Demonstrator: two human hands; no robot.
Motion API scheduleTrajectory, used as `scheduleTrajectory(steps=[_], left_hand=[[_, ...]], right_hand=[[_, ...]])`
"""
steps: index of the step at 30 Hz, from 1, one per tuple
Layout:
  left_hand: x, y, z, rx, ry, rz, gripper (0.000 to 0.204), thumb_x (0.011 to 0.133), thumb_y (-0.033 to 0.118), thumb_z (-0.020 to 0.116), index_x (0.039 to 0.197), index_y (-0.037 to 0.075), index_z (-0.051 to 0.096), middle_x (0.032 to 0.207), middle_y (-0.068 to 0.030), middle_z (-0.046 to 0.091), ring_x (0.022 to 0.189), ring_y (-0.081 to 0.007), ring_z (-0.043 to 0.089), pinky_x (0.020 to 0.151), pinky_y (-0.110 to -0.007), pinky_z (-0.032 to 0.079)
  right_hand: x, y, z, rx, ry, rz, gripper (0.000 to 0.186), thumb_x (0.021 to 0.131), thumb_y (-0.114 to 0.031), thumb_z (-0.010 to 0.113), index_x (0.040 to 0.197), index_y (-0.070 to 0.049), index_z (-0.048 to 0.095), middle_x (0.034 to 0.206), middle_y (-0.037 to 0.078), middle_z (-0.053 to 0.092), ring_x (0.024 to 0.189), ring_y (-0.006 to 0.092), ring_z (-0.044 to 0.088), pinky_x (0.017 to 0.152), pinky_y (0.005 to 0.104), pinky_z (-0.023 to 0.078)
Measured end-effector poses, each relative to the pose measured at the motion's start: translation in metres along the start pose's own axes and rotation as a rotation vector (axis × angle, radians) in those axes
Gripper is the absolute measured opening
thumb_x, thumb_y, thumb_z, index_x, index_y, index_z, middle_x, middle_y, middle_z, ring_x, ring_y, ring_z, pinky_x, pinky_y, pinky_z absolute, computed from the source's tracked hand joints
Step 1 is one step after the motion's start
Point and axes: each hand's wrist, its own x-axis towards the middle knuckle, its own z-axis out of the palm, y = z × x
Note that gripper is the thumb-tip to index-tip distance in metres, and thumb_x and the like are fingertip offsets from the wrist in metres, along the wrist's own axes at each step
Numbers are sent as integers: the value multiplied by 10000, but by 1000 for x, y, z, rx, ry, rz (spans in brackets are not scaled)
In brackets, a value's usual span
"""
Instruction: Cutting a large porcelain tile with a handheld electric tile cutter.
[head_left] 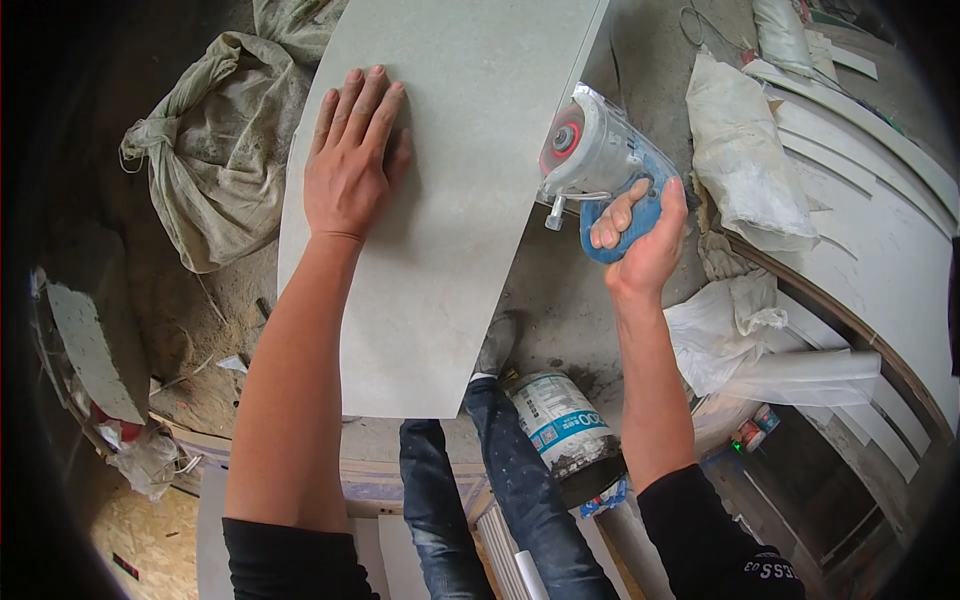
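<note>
A large pale grey tile (pixel 450 200) stretches away in front of me, its near end above my legs. My left hand (pixel 352 165) presses flat on its left part, fingers stretched out and slightly apart. At the tile's right edge, my right hand (pixel 645 235) grips the blue handle of a handheld tile cutter (pixel 605 150). The cutter's guard is dusty grey, and its red-rimmed disc (pixel 563 139) meets the tile's edge. A thin line runs along that edge farther off. I cannot tell whether the disc is spinning.
Dusty cloth sacks (pixel 215 140) lie left of the tile. A white bucket (pixel 562 425) stands by my right leg. On the right are a stuffed white sack (pixel 745 150), stacked pale panels (pixel 850 250) and plastic sheeting (pixel 800 378). A cable hangs behind the cutter.
</note>
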Motion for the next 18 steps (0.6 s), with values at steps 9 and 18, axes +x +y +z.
scheduleTrajectory(steps=[9,18], left_hand=[[2,0,0,-8,8,1,565,1086,243,657,1642,191,577,1752,-45,504,1658,-251,411,1400,-437,294],[1,0,0,2,4,-1,565,1090,248,651,1648,201,574,1755,-39,502,1661,-244,407,1404,-432,288]], right_hand=[[-2,2,-1,-10,4,-2,506,1156,-516,498,925,-74,583,674,66,533,524,193,508,514,362,447],[-5,4,-4,-15,2,6,510,1159,-517,492,917,-76,581,679,65,538,526,193,507,518,367,445]])
